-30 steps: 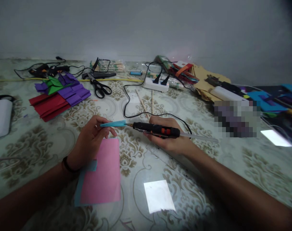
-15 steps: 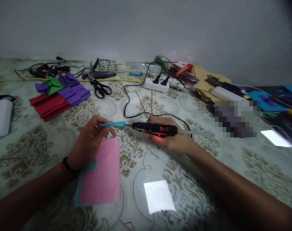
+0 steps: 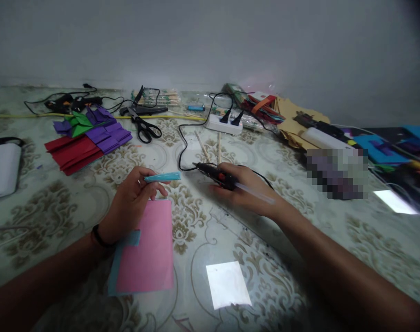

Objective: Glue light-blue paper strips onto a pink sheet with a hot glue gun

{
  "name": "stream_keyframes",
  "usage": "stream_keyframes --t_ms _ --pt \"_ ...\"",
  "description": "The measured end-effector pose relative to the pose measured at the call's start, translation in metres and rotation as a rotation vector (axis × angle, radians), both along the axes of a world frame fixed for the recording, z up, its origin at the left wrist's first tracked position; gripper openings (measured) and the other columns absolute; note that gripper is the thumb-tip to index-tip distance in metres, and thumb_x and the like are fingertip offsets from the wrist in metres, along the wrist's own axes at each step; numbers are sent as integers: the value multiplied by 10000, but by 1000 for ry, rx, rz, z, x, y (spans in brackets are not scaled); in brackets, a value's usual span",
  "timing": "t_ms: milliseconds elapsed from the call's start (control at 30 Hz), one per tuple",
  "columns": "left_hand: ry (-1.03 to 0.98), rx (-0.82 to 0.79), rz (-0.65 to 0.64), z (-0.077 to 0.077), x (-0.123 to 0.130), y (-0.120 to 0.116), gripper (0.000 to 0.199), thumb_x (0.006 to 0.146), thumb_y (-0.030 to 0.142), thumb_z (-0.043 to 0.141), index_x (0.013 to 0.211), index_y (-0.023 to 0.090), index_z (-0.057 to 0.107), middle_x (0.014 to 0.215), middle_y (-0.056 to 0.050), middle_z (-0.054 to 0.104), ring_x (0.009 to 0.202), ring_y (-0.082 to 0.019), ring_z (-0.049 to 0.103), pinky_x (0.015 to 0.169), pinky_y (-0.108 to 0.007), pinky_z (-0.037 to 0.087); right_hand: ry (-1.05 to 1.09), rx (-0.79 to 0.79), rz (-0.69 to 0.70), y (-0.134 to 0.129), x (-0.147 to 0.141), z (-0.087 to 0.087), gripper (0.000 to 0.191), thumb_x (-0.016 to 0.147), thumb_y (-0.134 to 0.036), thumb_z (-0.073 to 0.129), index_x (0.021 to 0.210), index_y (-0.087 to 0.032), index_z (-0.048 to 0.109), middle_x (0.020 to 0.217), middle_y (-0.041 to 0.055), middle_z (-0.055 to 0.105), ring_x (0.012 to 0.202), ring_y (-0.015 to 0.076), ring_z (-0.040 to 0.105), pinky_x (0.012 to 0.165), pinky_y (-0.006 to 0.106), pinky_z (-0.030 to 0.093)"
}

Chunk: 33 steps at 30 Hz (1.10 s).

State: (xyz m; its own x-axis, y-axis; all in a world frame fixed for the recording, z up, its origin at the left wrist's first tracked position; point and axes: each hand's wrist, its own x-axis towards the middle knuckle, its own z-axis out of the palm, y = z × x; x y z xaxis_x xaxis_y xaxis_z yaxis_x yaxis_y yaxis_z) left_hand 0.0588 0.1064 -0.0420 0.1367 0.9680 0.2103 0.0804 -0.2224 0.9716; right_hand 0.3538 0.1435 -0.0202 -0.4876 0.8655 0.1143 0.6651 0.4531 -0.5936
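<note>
A folded strip of light blue paper (image 3: 165, 176) is pinched between the thumb and fingers of my left hand (image 3: 135, 191). Below that hand a pink sheet of paper (image 3: 150, 253) lies on the table, with blue paper (image 3: 113, 276) showing along its left edge. My right hand (image 3: 246, 189) grips a black hot glue gun (image 3: 216, 176), its nozzle pointing up and left, apart from the blue strip. A clear glue stick (image 3: 256, 192) sticks out of the gun's rear end.
Black scissors (image 3: 145, 129) and folded red paper (image 3: 74, 152) lie at the back left. A white power strip (image 3: 224, 124) with plugs in it stands behind my right hand, near two wooden sticks (image 3: 219, 147). The gun's black cord (image 3: 180, 152) loops across the table.
The glue gun has moved away from the blue strip's end, to the right, and its nozzle has turned up and away. My left hand has stayed nearly still with the strip.
</note>
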Motion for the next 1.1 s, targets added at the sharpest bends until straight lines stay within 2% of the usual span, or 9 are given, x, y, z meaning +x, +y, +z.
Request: stream_keyframes --t_ms 100,267,400,500,633,733,833,967,1100 --pt "3 5 -26 1 -1 0 99 974 228 627 1002 236 532 768 -4 768 695 -169 680 620 -294 468 -92 127 -1 7 1 -12 274 905 -445 702 891 -196 587 887 76 627 742 211 568 672 313 429" --pt "26 -32 -47 1 -2 0 113 985 267 632 1002 229 527 907 -38 803 717 -166 704 602 -286 464 -152 67 -61 11 -3 -29 393 823 -468 819 984 -185 598 985 110 627 841 263 620 746 356 492" --pt "40 -54 -62 1 -3 -2 113 1003 293 614 1022 224 527 1045 -73 809 743 -162 709 610 -284 461 -191 -40 5 7 4 -14 536 758 -397 895 1160 -173 621 1134 129 643 1010 299 657 884 407 543" --pt "61 -71 -59 2 -3 -4 97 1006 297 597 1018 222 537 963 -63 806 759 -178 712 629 -294 465 -136 -57 51 0 5 8 636 774 -418 894 1302 -197 615 1273 145 637 1136 318 646 993 447 528" --pt "77 -104 -93 7 -3 -6 114 999 314 600 998 216 542 830 -35 781 761 -188 718 654 -294 480 144 -47 -12 -17 -26 18 418 900 -416 792 1225 -189 658 1092 85 702 926 225 674 849 359 548" --pt "101 -99 -183 9 -4 -6 138 1000 335 600 972 213 541 813 -22 765 786 -183 725 720 -296 513 335 -157 13 -30 -57 8 251 910 -335 785 1089 -185 694 874 14 700 741 157 632 679 270 499" --pt "170 -97 -234 9 -5 -7 151 1005 352 589 972 205 575 825 -23 756 803 -185 728 755 -301 528 428 -135 -17 -37 -71 -5 133 929 -298 760 969 -179 714 760 -12 669 666 128 582 625 243 440" --pt "271 -108 -242 13 -4 -9 142 961 331 632 915 197 644 812 -11 756 759 -169 710 696 -266 516 509 -48 -2 -41 -69 -15 136 944 -299 748 900 -174 718 730 -12 640 652 123 551 604 245 405" --pt "352 -64 -265 17 -1 -9 107 918 271 666 842 198 682 726 35 734 665 -122 661 620 -216 465 593 -62 36 -44 -70 -19 122 935 -298 774 932 -179 746 831 20 718 729 141 621 653 253 448"
